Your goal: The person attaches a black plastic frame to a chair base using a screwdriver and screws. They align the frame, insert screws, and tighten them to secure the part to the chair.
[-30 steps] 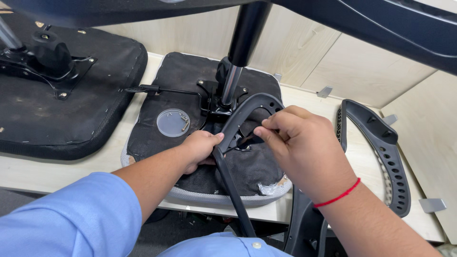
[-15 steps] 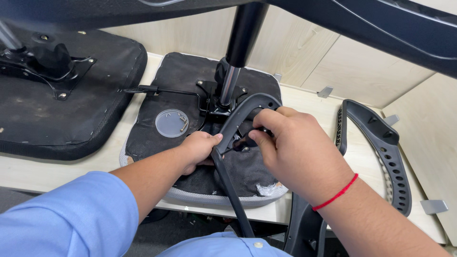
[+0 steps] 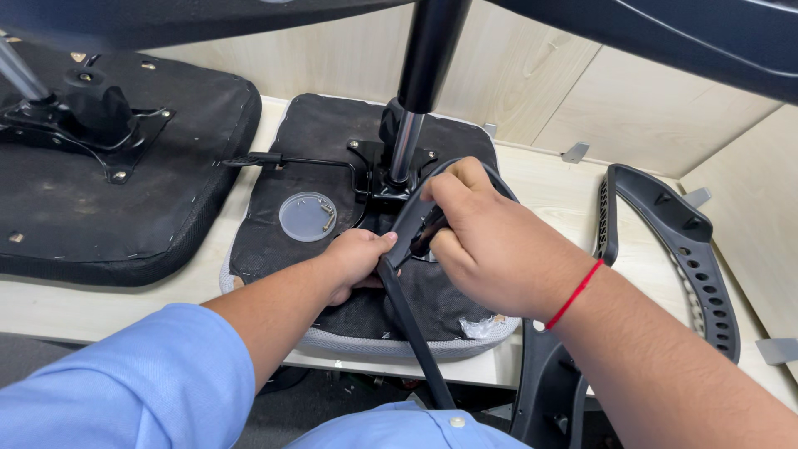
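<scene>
Black plastic formed the curved armrest (image 3: 416,249) on which both hands worked at the centre of the frame. The right hand (image 3: 490,245) was closed over the armrest's upper bend, fingers curled around it and knuckles toward the camera (a red thread (image 3: 575,293) circled the wrist). The left hand (image 3: 359,259) lay just left of it, loosely fisted, thumb and fingertips pressed against the armrest's lower stem; whether it fully gripped the stem could not be told. The stem ran down toward the bottom centre of the frame, past the table edge.

Beneath the hands lay an upturned seat cushion (image 3: 316,158), its dark fabric underside up, resting on the pale wooden table (image 3: 83,308). A black-and-chrome gas column (image 3: 411,108) rose from the metal mechanism at the cushion's centre, just above the hands. A round clear lid (image 3: 306,216) holding a few screws sat on the cushion, left of the left hand.

A second upturned seat (image 3: 108,166) occupied the upper left of the frame. A second black armrest (image 3: 673,241), with a slotted edge, lay on the table at the right, well apart from the hands.
</scene>
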